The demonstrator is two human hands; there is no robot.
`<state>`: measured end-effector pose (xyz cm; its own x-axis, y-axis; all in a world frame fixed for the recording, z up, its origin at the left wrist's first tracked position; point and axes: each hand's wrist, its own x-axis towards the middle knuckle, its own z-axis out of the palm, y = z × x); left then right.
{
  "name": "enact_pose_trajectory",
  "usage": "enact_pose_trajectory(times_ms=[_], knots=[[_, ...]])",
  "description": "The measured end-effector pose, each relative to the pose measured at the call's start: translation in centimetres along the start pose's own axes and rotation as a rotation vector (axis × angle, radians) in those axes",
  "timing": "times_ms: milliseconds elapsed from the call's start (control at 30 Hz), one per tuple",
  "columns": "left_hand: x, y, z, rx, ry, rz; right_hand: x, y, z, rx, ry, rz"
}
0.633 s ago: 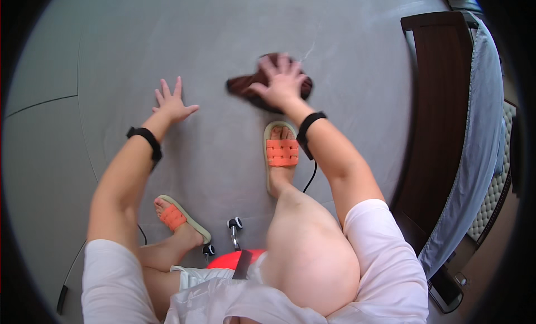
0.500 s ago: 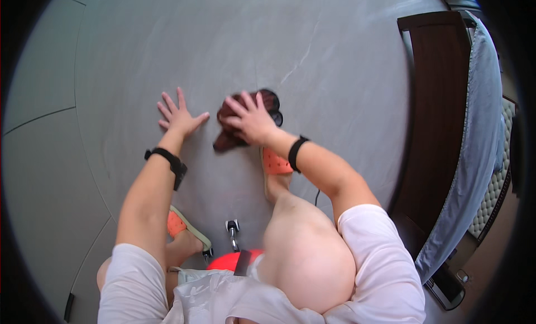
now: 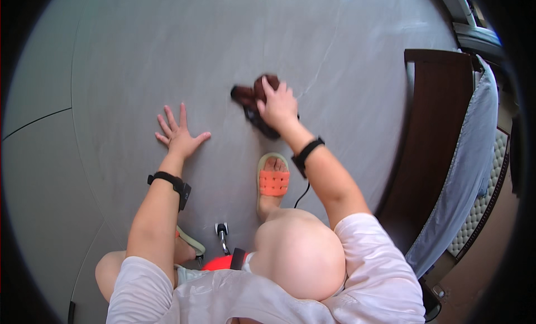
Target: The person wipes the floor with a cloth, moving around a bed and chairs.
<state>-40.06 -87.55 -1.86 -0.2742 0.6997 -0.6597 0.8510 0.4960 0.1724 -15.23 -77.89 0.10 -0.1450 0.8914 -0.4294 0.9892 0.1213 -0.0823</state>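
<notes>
My right hand (image 3: 280,108) presses down on a bunched dark brown and black cloth (image 3: 246,95) on the grey floor, its fingers bent over the cloth's right side. Motion blurs the cloth slightly, and part of it is hidden under the palm. To the left, my left hand (image 3: 180,137) lies with fingers spread wide against the floor, holding nothing. Each wrist carries a black strap with a small dark module.
Grey floor (image 3: 167,50) with thin joint lines spreads around. An orange slide sandal (image 3: 273,182) is on my right foot, just nearer than the cloth. A red seat (image 3: 218,263) with a chrome caster (image 3: 222,234) is below me. Dark wooden furniture (image 3: 432,128) stands at right.
My right hand has moved forward and right with the cloth, turning it. My left hand stays spread, slightly lower in view. The view has shifted, showing more of my right sandal.
</notes>
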Motion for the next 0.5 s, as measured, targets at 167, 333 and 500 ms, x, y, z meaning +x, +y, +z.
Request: enact_pose_trajectory(times_ms=[167, 333, 500], knots=[[-0.3, -0.2, -0.6, 0.056, -0.047, -0.031, -2.9, -0.7, 0.7, 0.006, -0.069, -0.041], [0.4, 1.3, -0.1, 0.021, -0.015, 0.022, 6.9, 1.3, -2.1, 0.006, 0.161, -0.06], [0.0, 0.0, -0.5, 0.002, -0.066, -0.018, 2.0, -0.2, -0.6, -0.053, -0.063, -0.08]])
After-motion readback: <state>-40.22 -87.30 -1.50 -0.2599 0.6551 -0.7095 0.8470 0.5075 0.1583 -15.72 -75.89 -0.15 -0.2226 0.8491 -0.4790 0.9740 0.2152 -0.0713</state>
